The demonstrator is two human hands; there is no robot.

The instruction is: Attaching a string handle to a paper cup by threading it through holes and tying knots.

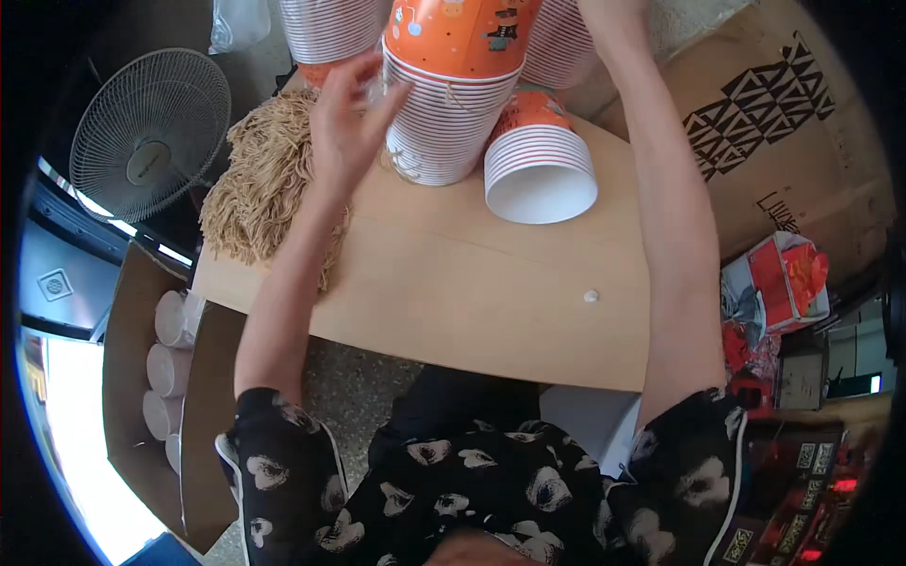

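A tall stack of nested paper buckets (444, 123) stands upright on the table, topped by an orange one with cartoon figures. My left hand (344, 123) is at its left side, thumb apart from the blurred fingers, with nothing plainly held. At the top edge, right of the stack, is my right hand (613, 11); its fingers are cut off from view. A shorter group of nested paper buckets (541, 174) lies tilted, its white mouth facing me. Beside my left forearm lies a heap of tan strings (260, 179), some strands reaching under the arm.
More bucket stacks (330, 33) stand at the back. A tan table (472, 292) bears a small white bit (591, 296). At left are a fan (151, 132) and an open carton (212, 406) holding round pale containers. A large cardboard box (774, 123) leans at right.
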